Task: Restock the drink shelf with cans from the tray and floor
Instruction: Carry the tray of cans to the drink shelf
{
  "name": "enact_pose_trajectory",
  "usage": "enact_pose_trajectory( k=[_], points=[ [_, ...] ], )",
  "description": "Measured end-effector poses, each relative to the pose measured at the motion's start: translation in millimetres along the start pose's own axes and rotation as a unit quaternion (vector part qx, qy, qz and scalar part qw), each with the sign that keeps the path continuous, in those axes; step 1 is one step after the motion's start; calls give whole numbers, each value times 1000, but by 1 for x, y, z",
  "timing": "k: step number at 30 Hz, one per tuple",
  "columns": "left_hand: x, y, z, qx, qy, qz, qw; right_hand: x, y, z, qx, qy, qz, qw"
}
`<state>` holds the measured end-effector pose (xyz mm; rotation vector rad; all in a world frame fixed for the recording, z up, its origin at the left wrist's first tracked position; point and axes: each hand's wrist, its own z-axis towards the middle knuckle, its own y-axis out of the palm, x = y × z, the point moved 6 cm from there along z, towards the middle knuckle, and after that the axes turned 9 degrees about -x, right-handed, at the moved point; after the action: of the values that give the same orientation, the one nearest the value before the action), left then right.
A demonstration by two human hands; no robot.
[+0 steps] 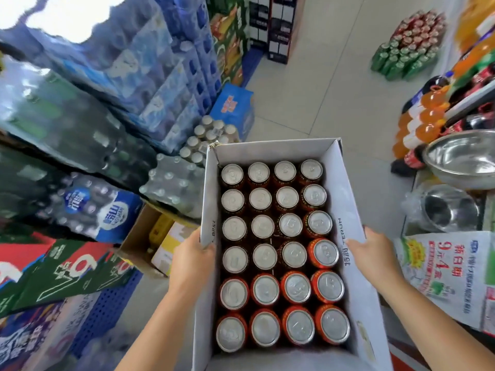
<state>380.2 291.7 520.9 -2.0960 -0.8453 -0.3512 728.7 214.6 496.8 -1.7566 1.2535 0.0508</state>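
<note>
Left hand [192, 253] and right hand [372, 253] clamped on opposite walls of the cardboard tray [348, 210]. Open tiled floor [321, 89] ahead (stock crowding both sides). Twenty-four red cans [281, 253] inside, four by six.

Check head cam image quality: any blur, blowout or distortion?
Head view: the can tray and both hands, left and right, are sharp; the stacked water packs at left are smeared by blur; a blown-out white patch sits top left; wide-angle distortion bends shelves and floor tiles toward the edges.
</note>
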Motion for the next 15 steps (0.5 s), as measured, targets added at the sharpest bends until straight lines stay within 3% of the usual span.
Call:
enact_pose_trajectory(
  k=[15],
  points=[
    [398,41,266,-71,94,83,990,-76,-225,289,90,89,109,986]
  ],
)
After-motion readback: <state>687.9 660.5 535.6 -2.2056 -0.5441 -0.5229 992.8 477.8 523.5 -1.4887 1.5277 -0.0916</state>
